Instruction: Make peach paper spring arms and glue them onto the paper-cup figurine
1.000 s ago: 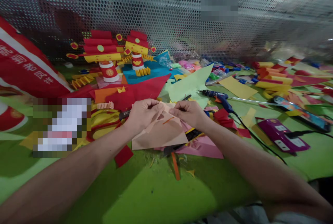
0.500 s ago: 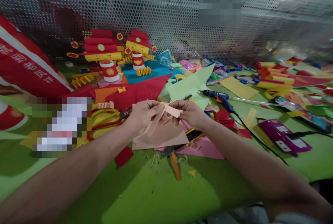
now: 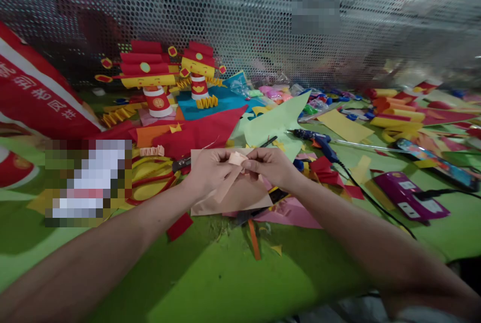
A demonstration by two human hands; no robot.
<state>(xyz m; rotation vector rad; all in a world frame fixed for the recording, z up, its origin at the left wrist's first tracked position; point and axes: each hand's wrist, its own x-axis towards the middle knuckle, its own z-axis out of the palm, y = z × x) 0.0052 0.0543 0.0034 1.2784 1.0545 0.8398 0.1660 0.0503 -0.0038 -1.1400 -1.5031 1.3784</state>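
Observation:
Between my two hands are peach paper strips (image 3: 230,183), crossed and folded over each other at a small square. My left hand (image 3: 208,170) pinches the folded part from the left. From the right, the fingers and thumb of my right hand (image 3: 271,167) press on the same fold. One strip end hangs down toward the lower left. Below lies a larger sheet of peach paper (image 3: 244,198) on the green table. A finished-looking pleated peach strip (image 3: 152,150) rests left of my left hand, near scissors with yellow and red handles (image 3: 150,178).
Two red and yellow paper figures on cups (image 3: 157,101) stand at the back left. A blue glue gun (image 3: 313,137) lies to the right, its cord running to a purple power socket (image 3: 409,197). A phone (image 3: 438,163) and paper scraps lie beyond.
The upper strip, which stuck out to the right, is now folded over into a small square. My right fingers have moved in closer to my left hand.

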